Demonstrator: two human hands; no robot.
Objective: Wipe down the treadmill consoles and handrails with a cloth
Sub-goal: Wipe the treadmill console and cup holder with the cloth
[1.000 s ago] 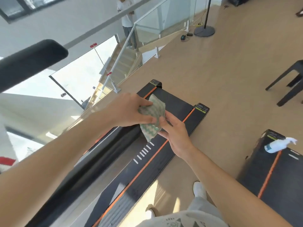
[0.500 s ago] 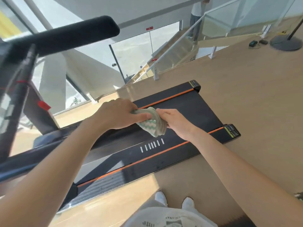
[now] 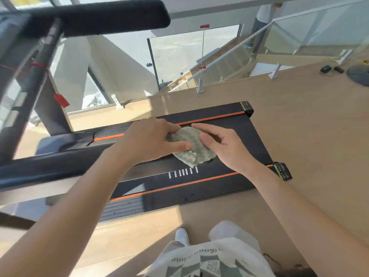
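Note:
A green-and-white zigzag cloth [image 3: 191, 145] is held in the air above the treadmill deck [image 3: 201, 176]. My left hand [image 3: 151, 138] grips its left side, thumb across the front. My right hand [image 3: 221, 144] pinches its right side between thumb and fingers. One black padded handrail [image 3: 99, 16] crosses the top left of the view. A second dark handrail [image 3: 50, 166] runs from the left edge toward my left forearm. The console is out of view.
The treadmill's black upright [image 3: 26, 80] with a red tag [image 3: 61, 99] stands at left. A glass railing [image 3: 219, 62] and a stairwell lie beyond the deck's far side. A person [image 3: 261, 19] stands at the top right. Cables and a round stand base [image 3: 359, 73] lie on the wooden floor.
The view has swung left, bringing the upper handrail and upright further into frame. Both hands have kept hold of the cloth, and my right thumb now lies across its front.

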